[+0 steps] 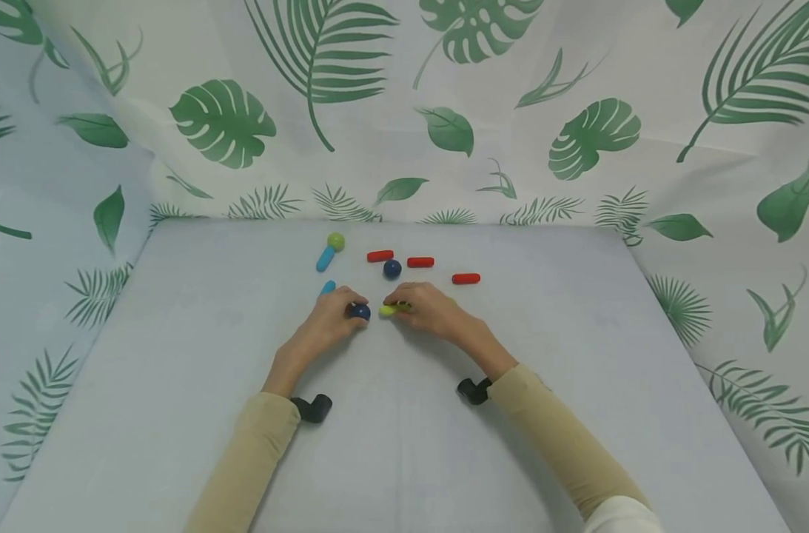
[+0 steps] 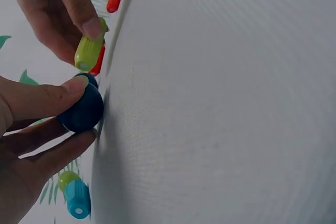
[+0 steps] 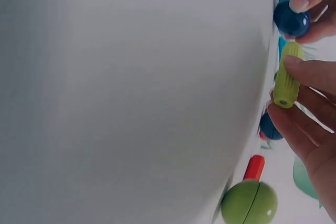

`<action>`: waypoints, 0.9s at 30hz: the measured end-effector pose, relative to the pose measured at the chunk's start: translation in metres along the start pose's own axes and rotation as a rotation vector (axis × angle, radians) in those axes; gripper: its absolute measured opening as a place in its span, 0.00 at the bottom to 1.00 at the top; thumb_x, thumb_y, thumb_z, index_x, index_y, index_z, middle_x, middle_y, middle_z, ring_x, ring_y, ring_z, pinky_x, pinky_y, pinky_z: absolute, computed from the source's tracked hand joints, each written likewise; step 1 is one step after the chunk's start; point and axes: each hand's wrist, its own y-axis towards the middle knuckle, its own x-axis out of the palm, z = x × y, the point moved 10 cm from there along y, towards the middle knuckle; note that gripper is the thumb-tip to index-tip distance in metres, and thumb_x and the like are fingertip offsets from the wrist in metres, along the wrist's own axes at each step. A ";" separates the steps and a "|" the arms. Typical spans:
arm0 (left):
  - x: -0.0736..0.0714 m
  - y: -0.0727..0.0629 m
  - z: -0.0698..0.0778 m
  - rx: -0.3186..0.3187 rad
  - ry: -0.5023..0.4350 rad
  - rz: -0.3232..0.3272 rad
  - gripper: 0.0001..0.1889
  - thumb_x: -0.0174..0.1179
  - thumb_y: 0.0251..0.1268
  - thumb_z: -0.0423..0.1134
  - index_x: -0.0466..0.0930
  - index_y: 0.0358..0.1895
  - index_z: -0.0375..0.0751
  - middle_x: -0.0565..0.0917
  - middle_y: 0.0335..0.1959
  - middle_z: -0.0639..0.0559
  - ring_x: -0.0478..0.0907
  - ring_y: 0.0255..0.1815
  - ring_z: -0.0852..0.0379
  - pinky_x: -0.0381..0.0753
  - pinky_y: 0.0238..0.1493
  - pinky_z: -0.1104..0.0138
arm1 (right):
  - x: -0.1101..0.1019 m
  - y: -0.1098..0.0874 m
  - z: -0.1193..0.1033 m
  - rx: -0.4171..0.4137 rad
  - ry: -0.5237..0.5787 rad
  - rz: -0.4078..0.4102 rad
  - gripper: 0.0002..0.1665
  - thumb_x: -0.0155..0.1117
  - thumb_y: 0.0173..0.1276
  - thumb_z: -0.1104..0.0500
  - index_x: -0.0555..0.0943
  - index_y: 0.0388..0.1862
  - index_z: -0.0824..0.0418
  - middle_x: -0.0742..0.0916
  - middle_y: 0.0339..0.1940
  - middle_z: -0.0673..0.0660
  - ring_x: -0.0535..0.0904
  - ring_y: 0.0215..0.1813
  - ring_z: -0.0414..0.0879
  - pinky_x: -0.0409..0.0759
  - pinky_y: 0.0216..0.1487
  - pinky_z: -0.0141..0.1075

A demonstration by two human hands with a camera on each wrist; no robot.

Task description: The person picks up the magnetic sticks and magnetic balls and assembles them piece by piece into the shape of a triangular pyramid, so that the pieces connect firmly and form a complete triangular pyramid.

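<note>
My left hand [image 1: 329, 320] grips a dark blue ball [image 2: 84, 109] between thumb and fingers, close over the table. Just to its right, my right hand [image 1: 429, 307] pinches a yellow-green ribbed stick [image 3: 287, 77] between thumb and fingertips. One end of the stick points at the ball, with a small gap between them in the head view. A small hole shows in the stick's end face. Beyond the hands lies a second dark blue ball [image 1: 392, 269]. Partly hidden behind the left hand is a blue stick [image 1: 327, 287].
Farther back, a green ball [image 1: 336, 241] touches another blue stick [image 1: 325, 259]. Red sticks [image 1: 466, 278] lie at the back centre and right. Another green ball [image 3: 249, 203], mostly hidden in the head view, sits beside the right hand. Leaf-patterned cloth [image 1: 391, 163] borders the white table [image 1: 397, 444].
</note>
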 end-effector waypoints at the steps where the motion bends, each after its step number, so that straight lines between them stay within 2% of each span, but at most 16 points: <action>1: -0.001 0.000 0.000 0.003 0.001 0.002 0.18 0.69 0.67 0.32 0.83 0.58 0.31 0.84 0.52 0.40 0.81 0.54 0.46 0.83 0.58 0.55 | 0.001 0.001 -0.002 -0.008 -0.002 -0.001 0.15 0.70 0.68 0.69 0.87 0.54 0.64 0.91 0.50 0.58 0.86 0.54 0.50 0.84 0.61 0.40; 10: -0.003 -0.002 0.003 0.036 -0.010 0.023 0.18 0.71 0.64 0.31 0.83 0.56 0.29 0.85 0.51 0.39 0.83 0.54 0.45 0.83 0.59 0.55 | 0.007 0.007 -0.011 -0.017 -0.018 -0.022 0.16 0.70 0.68 0.67 0.87 0.55 0.64 0.91 0.51 0.58 0.86 0.55 0.49 0.84 0.61 0.38; 17: -0.002 0.000 0.002 0.015 -0.017 0.016 0.18 0.71 0.64 0.31 0.83 0.56 0.30 0.85 0.51 0.39 0.82 0.55 0.45 0.83 0.60 0.55 | 0.004 0.004 -0.011 -0.018 -0.046 -0.002 0.16 0.72 0.67 0.66 0.88 0.54 0.63 0.90 0.51 0.58 0.86 0.54 0.49 0.85 0.60 0.39; 27: -0.001 0.000 0.000 -0.006 -0.001 0.010 0.18 0.70 0.65 0.32 0.83 0.57 0.32 0.85 0.52 0.40 0.82 0.55 0.45 0.82 0.60 0.55 | -0.010 -0.012 0.006 0.079 -0.102 0.017 0.18 0.74 0.67 0.61 0.88 0.55 0.59 0.89 0.54 0.57 0.83 0.59 0.52 0.85 0.60 0.44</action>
